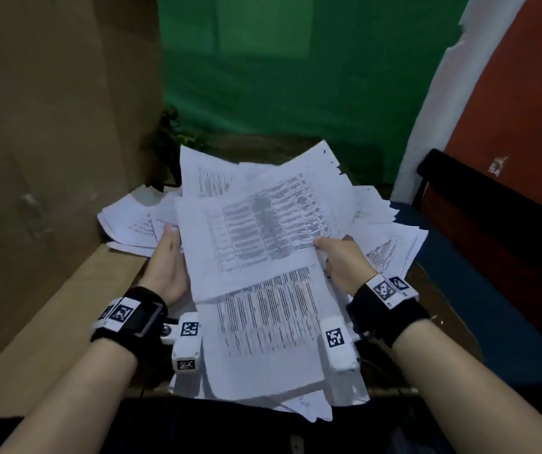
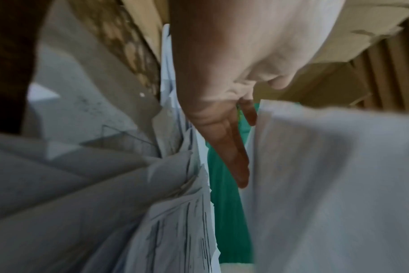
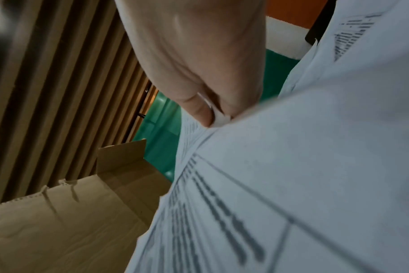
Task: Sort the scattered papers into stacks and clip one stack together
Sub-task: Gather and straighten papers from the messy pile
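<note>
I hold a bundle of printed sheets point(image 1: 263, 231) tilted above a messy pile of papers point(image 1: 263, 326). My right hand point(image 1: 323, 249) pinches the bundle's right edge between thumb and fingers; the right wrist view shows the pinch point(image 3: 210, 116) on the sheet point(image 3: 292, 184). With straight fingers, my left hand point(image 1: 169, 244) lies flat against the bundle's left edge. In the left wrist view those fingers point(image 2: 236, 151) rest beside the sheet point(image 2: 327, 184), with pile papers point(image 2: 175, 221) below. No clip is in view.
More loose papers spread at the left point(image 1: 128, 221) and the right point(image 1: 391, 247) of the pile. A big cardboard box point(image 1: 50, 158) stands close on the left. A small plant point(image 1: 171, 136) and a green backdrop are behind; a dark frame point(image 1: 492, 204) is on the right.
</note>
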